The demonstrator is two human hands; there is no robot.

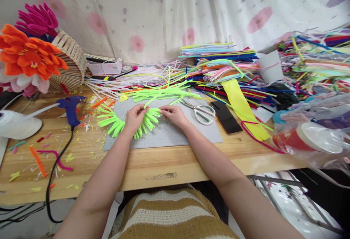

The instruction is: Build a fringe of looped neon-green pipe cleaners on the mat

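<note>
A curved fringe of looped neon-green pipe cleaners (147, 123) hangs just above the grey cutting mat (169, 138). My left hand (134, 118) pinches the fringe near its upper edge, and its loops fan out on both sides of that hand. At the fringe's right end, the fingers of my right hand (175, 115) are closed on a green pipe cleaner tip. Behind both hands lies a pile of loose green pipe cleaners (161, 92). White-handled scissors (202, 114) rest on the mat, right of my right hand.
A blue hot glue gun (71, 109) with a black cord stands at left, among scraps. Orange and magenta flowers (31, 54) and a slatted basket (69, 60) are behind it. To the right are a phone (226, 118), a yellow strip (243, 107) and stacked pipe cleaner bundles (226, 64).
</note>
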